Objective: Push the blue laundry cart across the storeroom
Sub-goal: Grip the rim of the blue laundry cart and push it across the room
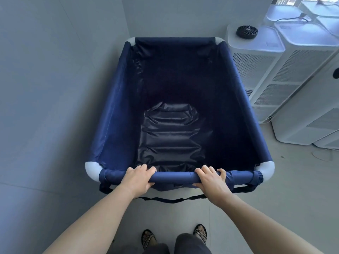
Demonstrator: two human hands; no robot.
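Observation:
The blue laundry cart (pixel 113 114) fills the middle of the head view, a deep navy fabric bin with white corner pieces and nothing but shiny dark lining inside. Its near top rail runs across in front of me. My left hand (pixel 136 177) is wrapped over that rail left of centre. My right hand (pixel 211 179) grips the same rail right of centre, fingers curled over the top. A black strap hangs loose below the rail. The cart's wheels are hidden under the fabric.
A grey wall (pixel 45 79) runs close along the cart's left side and meets another wall just beyond its far end. Several white perforated tower units (pixel 256 70) stand tight against the cart's right, one with a small black fan (pixel 247 33) on top. Pale tiled floor lies to the near right.

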